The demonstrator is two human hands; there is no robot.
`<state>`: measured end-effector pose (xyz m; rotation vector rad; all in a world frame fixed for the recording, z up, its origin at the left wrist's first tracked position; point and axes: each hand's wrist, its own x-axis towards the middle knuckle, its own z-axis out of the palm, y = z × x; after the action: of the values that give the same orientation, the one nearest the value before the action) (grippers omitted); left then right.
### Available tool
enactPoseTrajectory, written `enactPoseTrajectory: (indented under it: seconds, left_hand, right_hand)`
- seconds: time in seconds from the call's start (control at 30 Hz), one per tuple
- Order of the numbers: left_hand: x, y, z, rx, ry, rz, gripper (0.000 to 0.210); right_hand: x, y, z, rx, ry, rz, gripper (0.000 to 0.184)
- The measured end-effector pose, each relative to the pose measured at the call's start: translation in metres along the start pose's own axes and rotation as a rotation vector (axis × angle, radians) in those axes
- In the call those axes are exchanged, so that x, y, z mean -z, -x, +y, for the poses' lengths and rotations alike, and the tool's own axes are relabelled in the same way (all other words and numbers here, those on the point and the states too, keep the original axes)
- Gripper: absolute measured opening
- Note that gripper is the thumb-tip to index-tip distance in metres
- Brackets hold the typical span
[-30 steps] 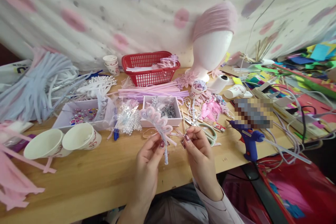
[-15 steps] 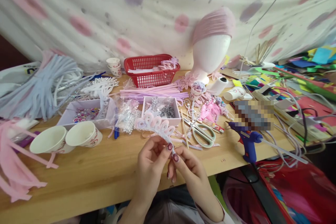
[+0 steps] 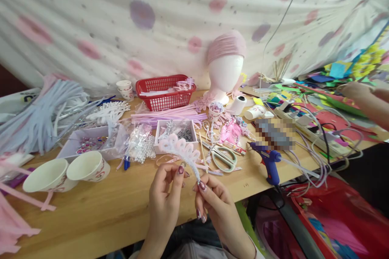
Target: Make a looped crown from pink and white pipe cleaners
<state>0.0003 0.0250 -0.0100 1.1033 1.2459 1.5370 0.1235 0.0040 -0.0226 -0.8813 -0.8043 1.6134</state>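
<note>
A pipe-cleaner tiara [image 3: 181,148], pale lilac along its band with pink and lilac loops on top, arches above the table's front part. My right hand [image 3: 216,206] pinches the lower right end of its band between thumb and forefinger. Just left of the band, my left hand [image 3: 166,194] is closed, thumb against forefinger. A small pale bit shows at those fingertips, too small to name. Behind the tiara lies a white box [image 3: 191,124] of silvery trinkets. Scissors with pale green handles [image 3: 224,159] rest to the right of it.
A blue glue gun [image 3: 269,162] stands at the right, near cables and a power strip [image 3: 293,123]. Two paper cups [image 3: 88,166] sit at left. Behind are a red basket [image 3: 165,99] and a foam head [image 3: 226,71]. Another person's arm [image 3: 364,101] reaches in at far right.
My left hand has come off the band and moved slightly left, while my right hand keeps hold of the end. The view has shifted, and another person's arm has appeared at the right.
</note>
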Motion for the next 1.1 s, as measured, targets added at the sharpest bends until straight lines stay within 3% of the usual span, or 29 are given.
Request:
enactPoseTrajectory:
  seconds: [0.2,0.37,0.5,0.57,0.6,0.67,0.77,0.83,0.93,1.0,1.1]
  left_hand:
    - [-0.002,0.003,0.007,-0.005,0.036,0.014,0.043]
    - [0.026,-0.009,0.004,0.02,-0.056,0.029,0.052]
    - [0.05,-0.024,-0.001,-0.097,-0.193,0.058,0.019]
    - [0.052,-0.026,-0.001,-0.127,-0.244,0.1,0.039]
    - [0.051,-0.025,0.0,-0.142,-0.275,0.094,0.037]
    - [0.044,-0.021,0.003,-0.176,-0.321,0.034,0.013]
    - [0.027,-0.015,0.006,-0.165,-0.28,-0.057,0.042]
    - [0.015,-0.012,0.006,-0.11,-0.228,-0.1,0.041]
    - [-0.002,-0.011,0.004,0.025,-0.121,-0.234,0.016]
    - [-0.012,-0.01,0.003,0.102,-0.021,-0.295,0.019]
    - [-0.02,-0.007,0.0,0.245,0.143,-0.287,0.022]
  right_hand:
    - [0.01,-0.008,-0.012,0.145,-0.011,0.187,0.041]
    - [0.019,-0.015,-0.017,0.208,0.015,0.268,0.041]
    - [0.021,-0.019,-0.02,0.227,0.037,0.292,0.042]
    - [0.02,-0.02,-0.021,0.238,0.047,0.292,0.043]
    - [0.019,-0.02,-0.022,0.243,0.054,0.289,0.044]
    - [0.017,-0.021,-0.024,0.249,0.073,0.278,0.043]
    - [0.014,-0.019,-0.025,0.25,0.109,0.258,0.042]
    - [0.012,-0.018,-0.023,0.248,0.128,0.246,0.041]
    - [0.009,-0.015,-0.018,0.23,0.158,0.188,0.04]
    - [0.006,-0.014,-0.013,0.221,0.173,0.131,0.04]
    - [0.002,-0.012,-0.008,0.243,0.21,0.096,0.037]
